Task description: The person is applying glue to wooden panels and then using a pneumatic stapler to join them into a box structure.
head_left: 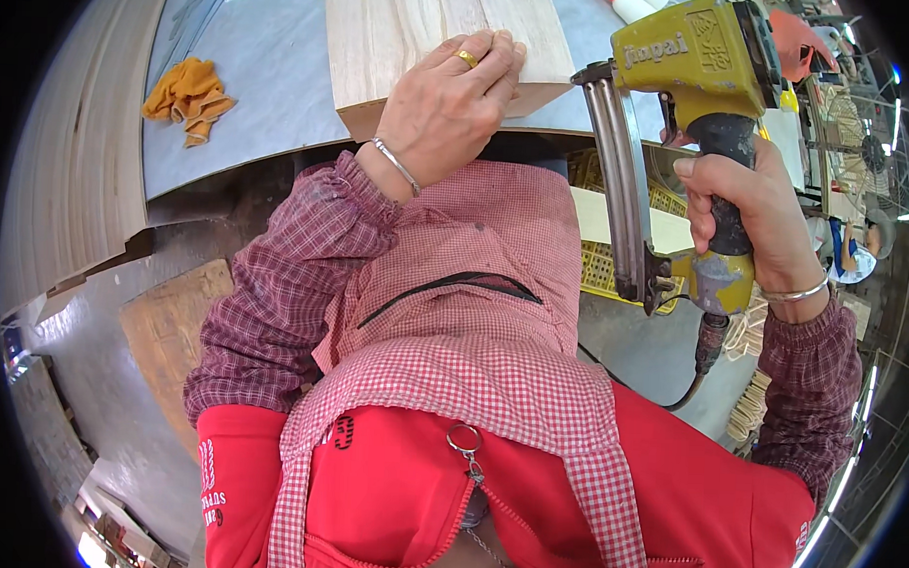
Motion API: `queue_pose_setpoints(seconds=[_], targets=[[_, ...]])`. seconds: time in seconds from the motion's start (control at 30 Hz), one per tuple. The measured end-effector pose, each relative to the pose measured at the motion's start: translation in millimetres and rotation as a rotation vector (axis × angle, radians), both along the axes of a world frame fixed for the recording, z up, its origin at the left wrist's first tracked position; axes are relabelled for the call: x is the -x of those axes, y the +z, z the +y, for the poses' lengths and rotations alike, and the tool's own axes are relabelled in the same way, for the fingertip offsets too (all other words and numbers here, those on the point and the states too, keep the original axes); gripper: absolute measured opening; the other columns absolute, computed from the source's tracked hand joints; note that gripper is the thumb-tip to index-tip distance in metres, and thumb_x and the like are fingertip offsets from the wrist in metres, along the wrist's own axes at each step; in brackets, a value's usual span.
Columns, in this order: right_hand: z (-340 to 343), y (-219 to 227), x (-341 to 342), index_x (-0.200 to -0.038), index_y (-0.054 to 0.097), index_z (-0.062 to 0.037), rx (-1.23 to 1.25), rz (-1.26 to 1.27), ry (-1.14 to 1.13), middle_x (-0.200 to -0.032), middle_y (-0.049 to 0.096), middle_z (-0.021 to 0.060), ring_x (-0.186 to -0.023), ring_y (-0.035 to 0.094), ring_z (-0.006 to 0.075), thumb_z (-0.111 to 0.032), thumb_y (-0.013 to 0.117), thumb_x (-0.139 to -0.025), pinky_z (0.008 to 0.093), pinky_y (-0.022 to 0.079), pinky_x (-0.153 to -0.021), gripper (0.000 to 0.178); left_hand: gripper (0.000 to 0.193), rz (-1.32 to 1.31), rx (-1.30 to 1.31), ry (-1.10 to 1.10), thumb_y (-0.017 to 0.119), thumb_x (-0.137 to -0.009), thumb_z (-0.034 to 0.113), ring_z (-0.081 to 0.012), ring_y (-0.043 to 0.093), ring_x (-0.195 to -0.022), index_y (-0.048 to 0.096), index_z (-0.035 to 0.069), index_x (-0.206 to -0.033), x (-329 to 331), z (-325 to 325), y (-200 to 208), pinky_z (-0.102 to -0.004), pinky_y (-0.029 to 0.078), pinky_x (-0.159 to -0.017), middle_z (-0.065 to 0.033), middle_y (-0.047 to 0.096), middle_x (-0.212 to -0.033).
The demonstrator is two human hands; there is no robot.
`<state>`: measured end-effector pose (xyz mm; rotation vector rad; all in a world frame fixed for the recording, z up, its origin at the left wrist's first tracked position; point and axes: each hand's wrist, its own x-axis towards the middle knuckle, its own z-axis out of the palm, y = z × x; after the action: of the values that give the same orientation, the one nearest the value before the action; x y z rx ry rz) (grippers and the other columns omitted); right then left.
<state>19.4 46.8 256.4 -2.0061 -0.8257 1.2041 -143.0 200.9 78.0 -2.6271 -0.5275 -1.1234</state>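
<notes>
My right hand (pixel 752 209) is wrapped round the black grip of a yellow pneumatic nail gun (pixel 688 47), raised at the right. Its long metal magazine (pixel 618 180) slants down beside the grip, and the nose sits just off the right edge of a pale wooden box-shaped piece (pixel 413 27). On top of that piece, near its front, lies my left hand (pixel 451 104) with fingers bent and pressed together; the thumb is hidden. The piece rests at the near edge of a grey worktable (pixel 271 87). An air hose (pixel 696 388) hangs from the gun's lower end.
Long wooden boards (pixel 89 141) are stacked at the left. An orange cloth glove (pixel 189 99) and thin metal strips (pixel 199 15) lie on the table. A white bottle with a red cap (pixel 634 4) is at the back. Yellow crates (pixel 600 269) stand below, right of my lap.
</notes>
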Motion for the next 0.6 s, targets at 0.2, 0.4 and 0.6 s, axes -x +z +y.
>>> queue_pose_setpoints(seconds=[0.2, 0.4, 0.6], targets=[[4.6, 2.0, 7.8, -0.079, 0.056, -0.0005, 0.009, -0.009, -0.009, -0.051, 0.053, 0.0029, -0.039, 0.044, 0.009, -0.014, 0.061, -0.077, 0.0184, 0.04, -0.042, 0.014, 0.029, 0.018, 0.016, 0.001, 0.062, -0.084, 0.015, -0.0171, 0.059, -0.104, 0.063, 0.004, -0.111, 0.7, -0.7, 3.1, -0.0278, 0.05, -0.086, -0.0059, 0.061, -0.115], [9.6, 5.2, 22.3, -0.079, 0.057, -0.0002, 0.01, -0.031, 0.03, -0.052, 0.053, 0.0031, -0.04, 0.045, 0.0086, -0.014, 0.061, -0.077, 0.0187, 0.04, -0.042, 0.014, 0.028, 0.031, 0.096, -0.078, 0.064, -0.082, 0.013, -0.0165, 0.06, -0.101, 0.063, 0.004, -0.11, 9.9, 8.5, 6.1, -0.0269, 0.049, -0.082, -0.0036, 0.061, -0.117], [8.3, 8.3, 29.9, -0.078, 0.057, -0.0002, -0.005, -0.013, 0.077, -0.052, 0.054, 0.0034, -0.04, 0.045, 0.0082, -0.014, 0.061, -0.077, 0.019, 0.04, -0.041, 0.015, 0.029, 0.083, 0.332, -0.116, 0.065, -0.08, 0.01, -0.0159, 0.06, -0.097, 0.063, 0.004, -0.108, 9.2, 6.9, 18.0, -0.0256, 0.049, -0.078, -0.0017, 0.061, -0.119]])
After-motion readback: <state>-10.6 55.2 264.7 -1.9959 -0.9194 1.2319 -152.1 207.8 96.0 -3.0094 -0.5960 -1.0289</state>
